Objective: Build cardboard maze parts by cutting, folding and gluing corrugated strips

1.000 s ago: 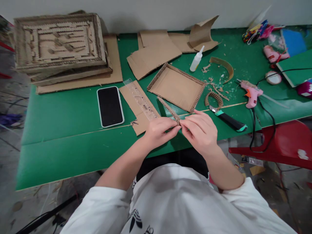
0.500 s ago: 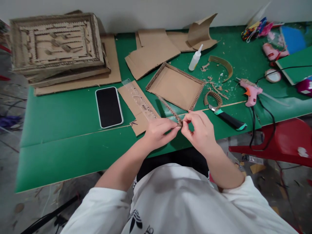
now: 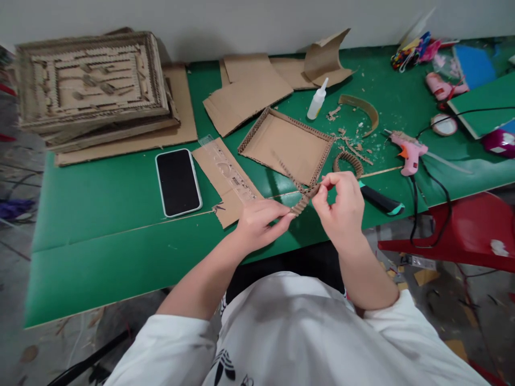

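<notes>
A narrow corrugated cardboard strip (image 3: 301, 206) is stretched between my two hands in front of a shallow square cardboard tray (image 3: 287, 145). My left hand (image 3: 263, 222) pinches its lower left end between thumb and fingers. Further up and to the right, my right hand (image 3: 340, 206) grips the strip near a bend. A thin part of the strip points away over the tray's front edge. To the left, a clear ruler (image 3: 229, 170) lies on a flat cardboard piece (image 3: 227, 214).
A phone (image 3: 178, 182) lies left on the green table (image 3: 120, 257). Stacked cardboard panels (image 3: 92, 80) stand back left. A glue bottle (image 3: 317, 102), coiled strip (image 3: 349, 163), cutter (image 3: 381, 199) and pink glue gun (image 3: 409, 151) with its cable are right. A red chair (image 3: 475, 230) stands beyond.
My right hand has moved right and slightly up, away from my left hand. More of the ribbed strip now shows between them. The view has shifted slightly.
</notes>
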Tool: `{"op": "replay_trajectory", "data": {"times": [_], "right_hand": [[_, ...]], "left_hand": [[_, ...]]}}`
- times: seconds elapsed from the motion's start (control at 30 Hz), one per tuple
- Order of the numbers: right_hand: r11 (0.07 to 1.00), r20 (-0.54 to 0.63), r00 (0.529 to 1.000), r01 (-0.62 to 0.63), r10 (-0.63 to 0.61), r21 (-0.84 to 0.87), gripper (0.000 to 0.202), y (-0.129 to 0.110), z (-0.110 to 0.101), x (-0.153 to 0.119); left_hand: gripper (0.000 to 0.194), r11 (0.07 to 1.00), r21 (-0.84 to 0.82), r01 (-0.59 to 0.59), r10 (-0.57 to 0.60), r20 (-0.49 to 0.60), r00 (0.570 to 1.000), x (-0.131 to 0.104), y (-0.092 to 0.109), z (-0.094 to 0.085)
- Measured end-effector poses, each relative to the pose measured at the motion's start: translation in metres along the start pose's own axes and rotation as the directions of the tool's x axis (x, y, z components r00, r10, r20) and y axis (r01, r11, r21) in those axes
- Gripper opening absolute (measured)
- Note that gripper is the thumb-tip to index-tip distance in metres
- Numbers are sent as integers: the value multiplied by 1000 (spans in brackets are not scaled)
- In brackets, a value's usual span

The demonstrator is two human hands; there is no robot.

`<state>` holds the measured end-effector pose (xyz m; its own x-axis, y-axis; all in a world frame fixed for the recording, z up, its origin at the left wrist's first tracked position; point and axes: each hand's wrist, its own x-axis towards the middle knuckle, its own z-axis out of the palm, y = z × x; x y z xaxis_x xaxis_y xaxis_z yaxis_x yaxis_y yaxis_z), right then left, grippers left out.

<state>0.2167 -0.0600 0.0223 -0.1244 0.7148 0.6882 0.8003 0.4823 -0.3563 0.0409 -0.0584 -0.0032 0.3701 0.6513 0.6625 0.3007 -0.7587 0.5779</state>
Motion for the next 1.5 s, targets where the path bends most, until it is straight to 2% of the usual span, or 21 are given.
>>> {"op": "replay_trajectory", "data": {"times": [0.2, 0.43, 0.73, 0.9, 1.1, 1.27, 1.4, 1.5], "right_hand": [[999, -95, 995, -33, 29, -39, 13, 5, 1, 5], [993, -104, 988, -108, 113, 52, 5, 9, -1, 6], [990, -288, 956, -81, 46, -112, 8, 16, -9, 13], [990, -343, 939, -51, 2, -133, 8, 19, -15, 20], [990, -326, 945, -16, -30, -139, 10, 16, -13, 21], [992, -310, 951, -53, 14, -118, 7, 19, -11, 18], [993, -329, 944, -66, 29, -100, 9, 23, -12, 21], [996, -282, 955, -95, 91, 0, 10, 18, -12, 24]], "left_hand": [[16, 1000, -8, 2, -2, 3, 1000, 2, 3, -1], [13, 998, -52, 23, -22, 3, 1000, 3, 1, -4], [14, 995, -97, 34, -30, 34, 999, -2, 21, -9], [14, 996, -39, 80, -79, 21, 997, -13, 36, -15], [15, 991, 24, 130, -129, -15, 991, -23, 49, -17], [16, 982, 107, 157, -153, -51, 987, -31, 58, -16], [17, 980, 82, 182, -178, -49, 983, -37, 62, -14], [17, 974, 90, 209, -204, -58, 977, -41, 63, -13]]}}
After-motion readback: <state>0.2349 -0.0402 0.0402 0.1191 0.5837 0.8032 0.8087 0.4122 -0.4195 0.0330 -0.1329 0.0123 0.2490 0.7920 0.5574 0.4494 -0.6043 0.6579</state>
